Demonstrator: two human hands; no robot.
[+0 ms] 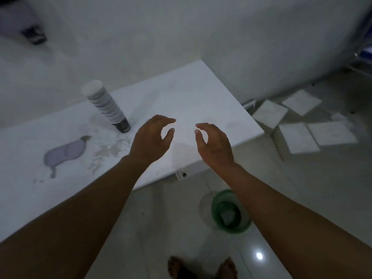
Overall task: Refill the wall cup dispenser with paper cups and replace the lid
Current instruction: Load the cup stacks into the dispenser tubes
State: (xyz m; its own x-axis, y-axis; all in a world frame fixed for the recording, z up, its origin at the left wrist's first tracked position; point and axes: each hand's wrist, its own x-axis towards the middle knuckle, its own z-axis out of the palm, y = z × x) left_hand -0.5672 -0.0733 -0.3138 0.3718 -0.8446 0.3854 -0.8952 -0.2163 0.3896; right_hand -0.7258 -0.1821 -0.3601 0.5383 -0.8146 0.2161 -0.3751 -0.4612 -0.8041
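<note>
A stack of cups (104,106) stands on the table (181,93), far back on the left. A bucket (230,213) sits on the floor (161,228) below the table's edge, to the right.

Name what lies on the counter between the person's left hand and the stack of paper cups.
Nothing: in the head view, only bare white countertop separates the left hand from the stack of paper cups, which stands upside down.

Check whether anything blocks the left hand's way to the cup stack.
Nothing visible does. The left hand hovers open over the table, and bare tabletop lies between it and the cup stack to its left.
</note>
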